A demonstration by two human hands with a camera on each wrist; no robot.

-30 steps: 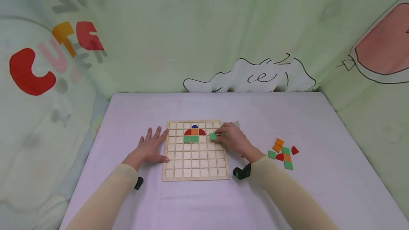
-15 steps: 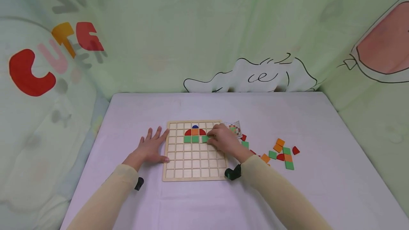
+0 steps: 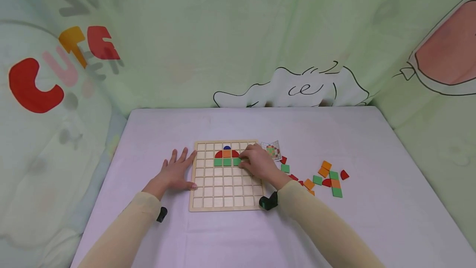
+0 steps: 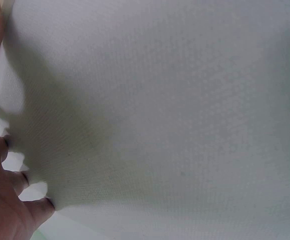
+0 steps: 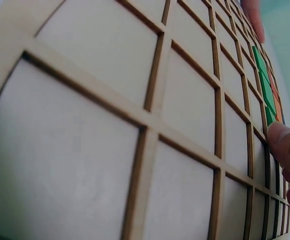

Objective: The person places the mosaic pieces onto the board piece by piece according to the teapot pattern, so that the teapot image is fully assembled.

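Observation:
The left hand (image 3: 174, 175) lies spread at the gridded wooden board's (image 3: 227, 209) left edge, thumb and a fingertip touching it; its fingers (image 4: 37, 210) also show in the left wrist view. Over the upper right of the board, the right hand (image 3: 260, 163) pinches a green tile (image 3: 236, 161), at the right end of a row with two other green tiles (image 3: 222, 162). The right wrist view has the right thumb (image 5: 284, 142) against the green row (image 5: 264, 82). Above the row are an orange square (image 3: 227, 154) between two red pieces (image 3: 218, 154) and a blue piece (image 3: 227, 147).
A small printed card (image 3: 273, 151) lies beside the board's upper right corner. Loose tiles are scattered on the table to the right, among them orange squares (image 3: 326, 165), green ones (image 3: 337, 192) and a red piece (image 3: 344, 175). Cloth with drawings hangs behind the table.
The right hand has moved left over the board, bringing the green tile up against the other two green ones. The card and nearer loose tiles are uncovered. The left hand has stayed still.

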